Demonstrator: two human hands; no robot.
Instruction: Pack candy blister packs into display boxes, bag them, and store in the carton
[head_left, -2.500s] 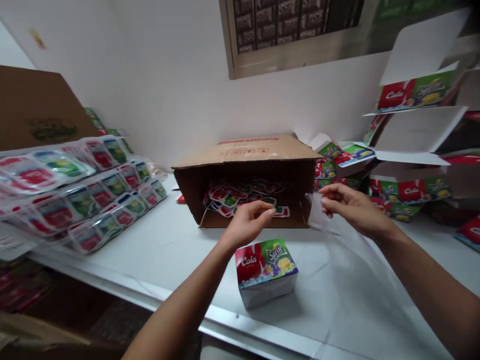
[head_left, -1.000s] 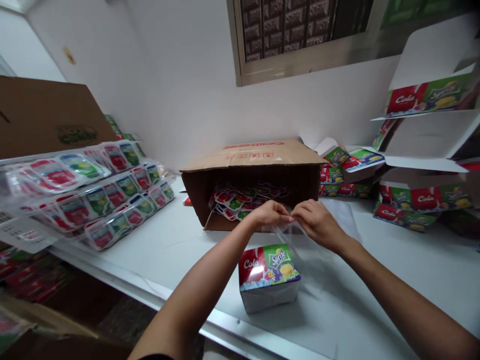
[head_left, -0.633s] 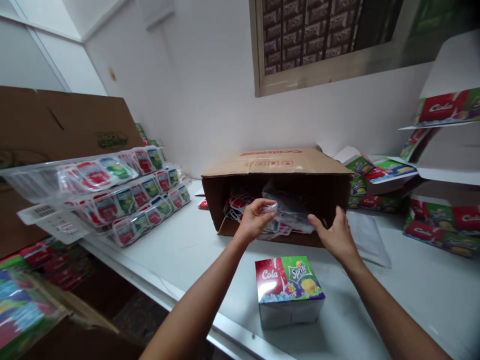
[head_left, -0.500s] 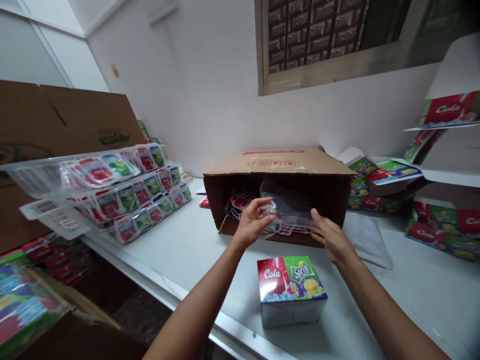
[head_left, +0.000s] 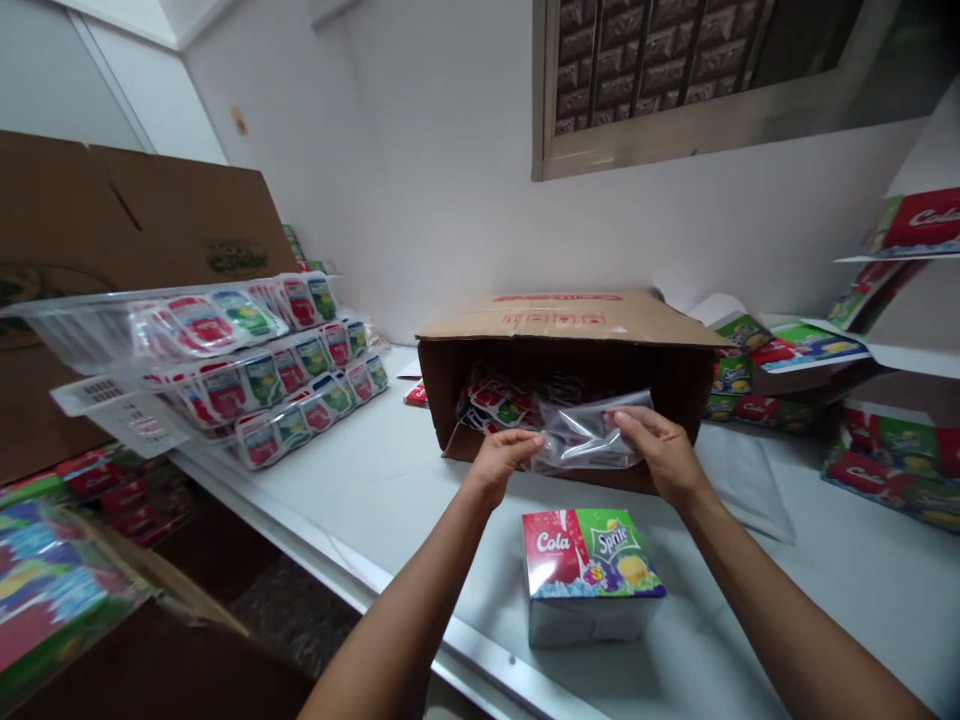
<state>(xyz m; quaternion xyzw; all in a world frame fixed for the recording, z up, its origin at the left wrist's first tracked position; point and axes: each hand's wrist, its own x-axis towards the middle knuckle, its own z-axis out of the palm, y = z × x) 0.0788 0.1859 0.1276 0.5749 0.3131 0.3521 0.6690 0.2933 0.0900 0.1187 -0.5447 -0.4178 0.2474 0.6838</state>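
A clear plastic bag (head_left: 589, 437) is stretched between my two hands, in front of the open side of a cardboard box (head_left: 570, 318). My left hand (head_left: 501, 463) pinches its left edge. Its right end is gripped by my right hand (head_left: 664, 455), thumb on top. Behind the bag, a heap of red, green and white packets (head_left: 499, 402) shows inside the box. Just below my hands, a small Cola and Sprite carton (head_left: 592, 560) sits on the white table (head_left: 360, 480).
Stacked clear trays of packets (head_left: 300, 385) stand at the left, by a big brown carton (head_left: 150, 220). Flat clear bags (head_left: 750, 480) lie right of the box. Printed cartons (head_left: 892, 460) fill the far right. A box of wrapped packs (head_left: 52, 590) sits lower left.
The plastic bag has come down out of the box opening and is now pulled taut. My right hand, open before, has closed on it. The view has shifted slightly.
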